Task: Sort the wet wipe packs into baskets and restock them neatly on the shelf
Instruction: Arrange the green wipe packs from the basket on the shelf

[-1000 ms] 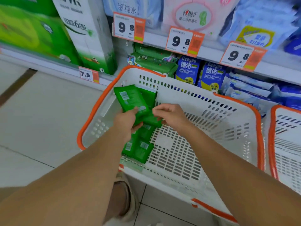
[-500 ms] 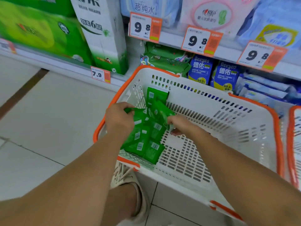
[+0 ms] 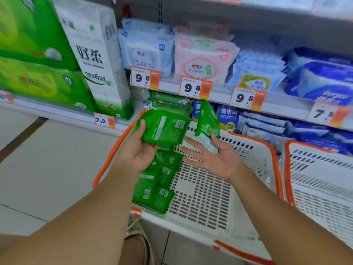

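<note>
Two green wet wipe packs are up in my hands, one each, above the white basket (image 3: pixel 254 169) with the orange rim; my left hand (image 3: pixel 139 152) pinches a flat pack (image 3: pixel 164 128), thumb on its left edge, fingers hidden underneath, barcode side up, long axis running roughly left-right; my right hand (image 3: pixel 214 159) lies palm up, fingers mostly straight, with an upright pack (image 3: pixel 207 123) standing on edge, its lower end caught between thumb and palm; that hold looks loose, I'd judge it could tip.

Several more green packs (image 3: pixel 154 188) lie in the near-left corner of the basket, directly below my left hand; exact count unclear, they overlap.

Key relation: the matching stock, a green stack (image 3: pixel 168 104), sits on the lower shelf just beyond the basket's far rim, ahead and slightly up from both hands; my left hand's pack is nearer to it, almost in line; the right pack is just right of it, in front of the blue Deeyeo packs (image 3: pixel 227 115).

Judgement: left goes in first, pack kept flat, long axis matching the stack; right needs turning from upright to flat before placing.

A second basket (image 3: pixel 321 180) stands to the right, touching or just beside the first; price tags (image 3: pixel 194 87) reading 9.8 hang above the slot.
</note>
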`<state>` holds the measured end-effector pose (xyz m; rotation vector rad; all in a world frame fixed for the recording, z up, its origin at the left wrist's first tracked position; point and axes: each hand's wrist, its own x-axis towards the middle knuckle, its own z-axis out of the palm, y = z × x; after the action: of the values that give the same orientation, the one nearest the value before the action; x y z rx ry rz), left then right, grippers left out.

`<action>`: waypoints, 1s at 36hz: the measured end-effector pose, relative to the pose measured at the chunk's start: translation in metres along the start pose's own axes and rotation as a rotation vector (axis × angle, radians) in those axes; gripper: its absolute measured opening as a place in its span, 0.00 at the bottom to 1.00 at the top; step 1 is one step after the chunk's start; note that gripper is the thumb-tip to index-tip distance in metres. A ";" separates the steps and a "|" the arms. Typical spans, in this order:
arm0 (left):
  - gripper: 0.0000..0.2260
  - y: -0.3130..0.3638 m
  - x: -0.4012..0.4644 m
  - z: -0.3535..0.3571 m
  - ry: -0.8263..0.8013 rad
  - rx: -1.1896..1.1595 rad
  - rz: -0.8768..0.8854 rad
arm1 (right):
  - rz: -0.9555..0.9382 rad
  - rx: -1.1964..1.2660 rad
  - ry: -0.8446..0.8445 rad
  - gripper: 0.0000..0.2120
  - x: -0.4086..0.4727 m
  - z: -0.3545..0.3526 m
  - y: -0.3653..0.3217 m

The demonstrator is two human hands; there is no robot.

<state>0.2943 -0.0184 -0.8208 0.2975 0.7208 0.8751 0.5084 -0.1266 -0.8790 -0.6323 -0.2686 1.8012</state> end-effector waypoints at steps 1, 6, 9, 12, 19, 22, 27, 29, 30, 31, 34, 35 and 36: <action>0.17 -0.002 0.000 0.002 0.004 -0.033 0.006 | -0.028 0.050 0.010 0.45 -0.005 0.002 0.000; 0.30 -0.008 -0.002 0.007 -0.017 -0.161 0.012 | -0.013 0.181 -0.065 0.19 -0.019 0.005 0.015; 0.32 -0.009 -0.004 0.010 -0.116 -0.175 0.004 | 0.035 0.293 -0.223 0.20 -0.021 0.015 0.028; 0.20 -0.005 -0.010 0.015 -0.248 -0.241 0.039 | -0.013 0.443 -0.195 0.14 -0.021 0.017 0.035; 0.13 -0.013 -0.002 0.019 -0.219 -0.100 -0.042 | 0.093 0.309 -0.305 0.17 -0.019 0.024 0.043; 0.19 -0.018 0.008 0.014 -0.134 0.239 -0.160 | 0.132 0.146 -0.279 0.21 -0.019 0.034 0.043; 0.38 -0.032 0.035 -0.004 -0.062 0.438 -0.248 | 0.116 -0.030 -0.151 0.26 -0.011 0.046 0.039; 0.36 -0.038 0.060 -0.026 0.020 0.476 -0.241 | 0.123 -0.082 -0.118 0.25 -0.007 0.051 0.037; 0.30 -0.038 0.052 -0.021 0.043 0.466 -0.201 | 0.128 -0.123 -0.093 0.23 -0.005 0.051 0.038; 0.21 -0.037 0.038 -0.010 0.111 0.490 -0.163 | 0.136 -0.161 -0.063 0.22 -0.004 0.052 0.038; 0.07 -0.035 0.015 -0.004 0.274 0.731 -0.090 | 0.154 -0.225 0.027 0.23 0.001 0.052 0.037; 0.09 -0.035 0.011 -0.005 0.226 0.731 -0.154 | 0.153 -0.257 0.062 0.22 0.001 0.051 0.036; 0.10 -0.033 0.010 -0.007 0.189 0.729 -0.192 | 0.152 -0.298 0.092 0.20 0.002 0.049 0.034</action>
<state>0.3136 -0.0315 -0.8479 0.7848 1.2151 0.4326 0.4537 -0.1295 -0.8556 -0.9654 -0.4412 1.8874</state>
